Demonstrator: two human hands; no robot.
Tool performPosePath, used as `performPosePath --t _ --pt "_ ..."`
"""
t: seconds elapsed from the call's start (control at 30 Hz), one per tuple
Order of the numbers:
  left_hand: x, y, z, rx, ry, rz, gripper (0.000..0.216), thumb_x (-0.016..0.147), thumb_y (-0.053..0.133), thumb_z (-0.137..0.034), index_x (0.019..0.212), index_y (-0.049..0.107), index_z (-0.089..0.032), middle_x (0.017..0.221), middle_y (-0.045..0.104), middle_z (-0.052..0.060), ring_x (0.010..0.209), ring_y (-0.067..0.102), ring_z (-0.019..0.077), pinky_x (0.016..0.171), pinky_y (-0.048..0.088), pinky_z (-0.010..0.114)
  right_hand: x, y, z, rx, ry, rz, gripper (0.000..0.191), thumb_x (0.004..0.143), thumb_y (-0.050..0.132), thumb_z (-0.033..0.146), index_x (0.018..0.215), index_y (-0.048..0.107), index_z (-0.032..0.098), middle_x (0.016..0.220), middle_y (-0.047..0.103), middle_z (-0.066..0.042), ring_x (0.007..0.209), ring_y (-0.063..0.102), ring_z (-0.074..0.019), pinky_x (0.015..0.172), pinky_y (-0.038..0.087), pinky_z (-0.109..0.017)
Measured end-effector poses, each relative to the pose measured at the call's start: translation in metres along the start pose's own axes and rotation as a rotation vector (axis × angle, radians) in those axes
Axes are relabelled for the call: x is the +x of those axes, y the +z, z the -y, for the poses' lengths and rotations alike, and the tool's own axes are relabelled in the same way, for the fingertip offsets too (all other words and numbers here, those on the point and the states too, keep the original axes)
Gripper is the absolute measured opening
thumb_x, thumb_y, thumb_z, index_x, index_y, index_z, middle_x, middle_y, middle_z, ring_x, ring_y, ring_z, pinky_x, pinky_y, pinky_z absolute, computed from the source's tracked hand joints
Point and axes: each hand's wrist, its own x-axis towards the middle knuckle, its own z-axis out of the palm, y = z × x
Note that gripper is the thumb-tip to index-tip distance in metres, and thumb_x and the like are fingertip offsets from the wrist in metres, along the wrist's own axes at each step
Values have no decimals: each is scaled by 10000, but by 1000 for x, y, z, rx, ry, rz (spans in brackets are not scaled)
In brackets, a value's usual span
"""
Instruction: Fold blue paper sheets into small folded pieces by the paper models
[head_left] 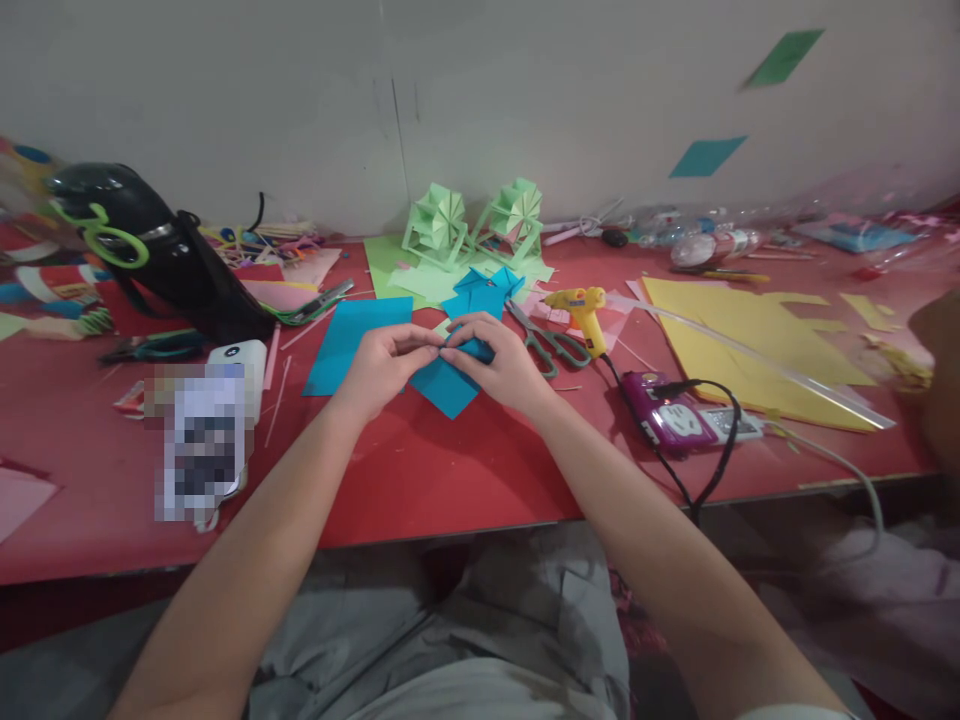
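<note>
Between my hands is a piece of blue paper [450,390], partly folded, its lower corner pointing toward me. My left hand [386,365] pinches its upper edge with thumb and index finger. Beside it, my right hand [491,360] grips the folded part, fingertips nearly meeting the left ones. The fingers cover part of the fold. A flat blue sheet [360,345] lies left of my left hand. Just beyond my hands rests a folded blue paper piece [484,290]. Grey-handled scissors [551,345] lie right of my right hand, near a yellow glue gun [581,312].
Two pale green paper models [441,222] stand at the back. A black bag [165,250] and a phone [210,440] are on the left. Rightward lie a purple power strip [664,420] with cables, yellow sheets [750,350], a clear stick [757,360] and plastic bottles [712,248].
</note>
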Motion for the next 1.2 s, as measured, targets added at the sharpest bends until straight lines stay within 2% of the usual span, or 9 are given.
performPosePath --t 0.17,0.3,0.5,0.9,1.1,1.2 --pt "0 1 -1 -66 -63 -5 145 681 745 -259 806 773 -192 706 691 11 597 542 111 565 424 249 0 0 0 -8 18 2 126 898 659 344 866 659 222 1040 685 -80 1100 625 -219 968 485 -405" --pt "1 0 -1 -169 -137 17 169 652 697 -220 794 780 -180 660 651 14 563 506 103 514 367 240 0 -1 -1 7 25 7 147 924 625 350 870 667 221 1066 682 -88 1117 622 -219 984 478 -402" --pt "1 -1 1 -162 -128 15 209 631 719 -198 826 793 -183 684 670 18 575 509 99 519 362 235 0 -3 -1 2 10 20 166 929 620 365 885 681 217 1102 672 -98 1138 611 -214 1012 468 -401" --pt "1 -1 3 -59 -56 29 260 628 794 -303 855 758 -180 867 755 73 772 668 195 695 518 316 0 -2 3 19 44 13 203 916 630 407 863 694 222 1104 672 -100 1137 612 -237 1015 469 -432" --pt "0 -2 3 -42 -45 27 228 646 784 -284 847 740 -187 834 746 54 724 652 172 659 506 295 0 -2 1 14 35 10 176 908 650 380 855 690 217 1114 665 -102 1141 609 -227 1015 469 -418" --pt "0 -1 1 -74 -62 27 209 663 779 -297 831 737 -180 759 713 34 623 591 132 577 453 267 0 -2 0 14 20 5 164 904 655 361 853 691 209 1105 666 -104 1126 615 -222 1012 468 -411"
